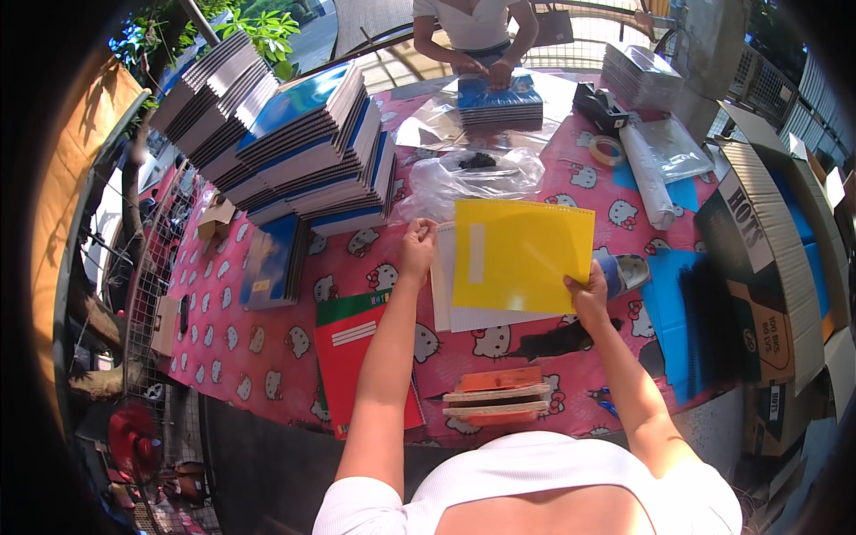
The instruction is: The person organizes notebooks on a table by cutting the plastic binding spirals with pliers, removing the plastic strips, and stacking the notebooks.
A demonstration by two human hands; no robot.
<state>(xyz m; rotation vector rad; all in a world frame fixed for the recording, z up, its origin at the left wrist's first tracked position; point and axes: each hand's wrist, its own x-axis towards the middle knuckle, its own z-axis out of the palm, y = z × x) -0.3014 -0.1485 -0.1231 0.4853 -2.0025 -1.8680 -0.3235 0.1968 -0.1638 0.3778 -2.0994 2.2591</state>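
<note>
Nearest, an orange-topped block (pixel 496 383) rests on the tabletop (pixel 257 349). Beyond it, the right hand (pixel 587 292) has its grip clamped on the lower right corner of a yellow cover (pixel 522 254), located over ruled pages (pixel 486 320). The left hand (pixel 417 250) is at the pages' left edge; whether its grip pinches cannot be determined. The cover appears light, flexible, probably slippery; opposite edges offer the safest hold.

Bright sunlight falls across a pink-covered table (pixel 259 357); a grey pillar (pixel 711 49) stands at far right. Wire mesh (pixel 150 290) runs along the left — green leaves (pixel 274 34) beyond the table.
</note>
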